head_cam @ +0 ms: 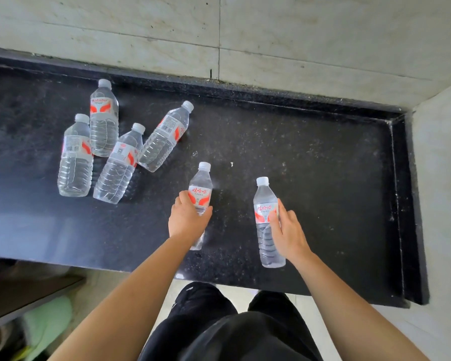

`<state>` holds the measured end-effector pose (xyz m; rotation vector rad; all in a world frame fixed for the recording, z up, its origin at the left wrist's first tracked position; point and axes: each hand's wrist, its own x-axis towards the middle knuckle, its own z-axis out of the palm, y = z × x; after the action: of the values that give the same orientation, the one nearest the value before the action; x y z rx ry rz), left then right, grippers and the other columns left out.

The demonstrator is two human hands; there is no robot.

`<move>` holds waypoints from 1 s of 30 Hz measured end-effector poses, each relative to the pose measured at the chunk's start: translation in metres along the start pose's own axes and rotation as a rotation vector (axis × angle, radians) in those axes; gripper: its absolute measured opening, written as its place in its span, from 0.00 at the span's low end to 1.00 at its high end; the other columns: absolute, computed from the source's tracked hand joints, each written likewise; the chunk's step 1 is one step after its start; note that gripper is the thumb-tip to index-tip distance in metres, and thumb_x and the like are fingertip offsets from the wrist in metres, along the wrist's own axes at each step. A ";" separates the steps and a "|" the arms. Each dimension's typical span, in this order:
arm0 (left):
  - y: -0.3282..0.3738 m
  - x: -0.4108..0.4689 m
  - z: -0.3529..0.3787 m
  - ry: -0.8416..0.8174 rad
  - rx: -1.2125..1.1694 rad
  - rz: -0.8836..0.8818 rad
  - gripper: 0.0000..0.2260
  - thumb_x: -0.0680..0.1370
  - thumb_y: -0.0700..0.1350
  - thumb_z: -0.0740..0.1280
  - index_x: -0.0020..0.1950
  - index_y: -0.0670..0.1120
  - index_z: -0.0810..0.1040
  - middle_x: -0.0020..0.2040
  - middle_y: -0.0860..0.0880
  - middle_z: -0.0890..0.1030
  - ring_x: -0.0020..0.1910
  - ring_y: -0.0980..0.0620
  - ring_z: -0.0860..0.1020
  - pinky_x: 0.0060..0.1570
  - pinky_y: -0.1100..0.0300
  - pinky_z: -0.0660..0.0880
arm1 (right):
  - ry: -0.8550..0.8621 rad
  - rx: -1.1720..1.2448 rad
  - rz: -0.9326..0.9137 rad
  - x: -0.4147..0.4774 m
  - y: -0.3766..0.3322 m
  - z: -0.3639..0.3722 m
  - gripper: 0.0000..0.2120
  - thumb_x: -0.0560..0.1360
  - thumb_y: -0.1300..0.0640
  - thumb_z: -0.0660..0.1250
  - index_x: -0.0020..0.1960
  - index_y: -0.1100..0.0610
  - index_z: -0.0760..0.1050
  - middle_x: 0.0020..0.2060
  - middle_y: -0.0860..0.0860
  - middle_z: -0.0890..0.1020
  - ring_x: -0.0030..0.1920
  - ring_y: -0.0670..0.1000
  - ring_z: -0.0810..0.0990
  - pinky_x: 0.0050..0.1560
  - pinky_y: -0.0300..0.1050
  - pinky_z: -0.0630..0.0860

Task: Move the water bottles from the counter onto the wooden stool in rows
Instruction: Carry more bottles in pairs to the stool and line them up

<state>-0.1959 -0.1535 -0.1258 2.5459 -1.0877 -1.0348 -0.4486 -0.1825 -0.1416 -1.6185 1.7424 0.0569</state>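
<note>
left hand (186, 220) curled round clear plastic red-labelled water bottle (200, 188); right hand (287, 230) pinches second such bottle (267, 246) beside it, both over black speckled stone counter (323, 152). four more bottles (120, 162) (loose cluster) beyond left grip, leftward.

Left hand (186, 220) and right hand (289, 230), both curled.

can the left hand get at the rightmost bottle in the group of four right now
Probably not yet: the left hand grips its own bottle. The counter between it and the rightmost bottle looks bare, so once freed the way seems open.
</note>
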 end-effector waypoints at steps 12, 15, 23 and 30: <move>0.027 -0.110 0.041 0.289 -0.234 -0.281 0.26 0.76 0.59 0.70 0.68 0.48 0.68 0.59 0.48 0.80 0.55 0.45 0.81 0.56 0.49 0.77 | -0.030 -0.134 -0.109 0.000 0.002 -0.012 0.45 0.75 0.32 0.64 0.79 0.57 0.50 0.65 0.54 0.72 0.59 0.55 0.78 0.54 0.52 0.79; 0.034 -0.134 0.035 0.417 -0.299 -0.286 0.25 0.76 0.58 0.70 0.67 0.49 0.68 0.54 0.53 0.79 0.53 0.48 0.80 0.56 0.51 0.76 | -0.040 -0.082 -0.121 0.002 -0.001 -0.020 0.34 0.75 0.41 0.68 0.71 0.59 0.61 0.58 0.56 0.78 0.54 0.58 0.81 0.48 0.51 0.77; 0.036 -0.184 -0.014 0.711 -0.492 -0.267 0.24 0.75 0.57 0.72 0.67 0.51 0.71 0.49 0.58 0.77 0.46 0.55 0.76 0.48 0.61 0.69 | 0.026 0.135 -0.486 -0.048 -0.048 -0.054 0.35 0.68 0.43 0.76 0.70 0.50 0.67 0.53 0.46 0.80 0.51 0.51 0.81 0.55 0.52 0.79; -0.036 -0.275 -0.099 1.058 -0.592 -0.168 0.23 0.74 0.58 0.73 0.66 0.54 0.71 0.49 0.60 0.80 0.47 0.58 0.80 0.49 0.62 0.72 | 0.071 0.377 -0.908 -0.168 -0.154 -0.046 0.38 0.67 0.45 0.79 0.73 0.51 0.69 0.54 0.43 0.82 0.50 0.44 0.80 0.51 0.40 0.75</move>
<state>-0.2438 0.0534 0.0780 2.1532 -0.2186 0.0771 -0.3482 -0.0956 0.0493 -1.9626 0.8505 -0.7167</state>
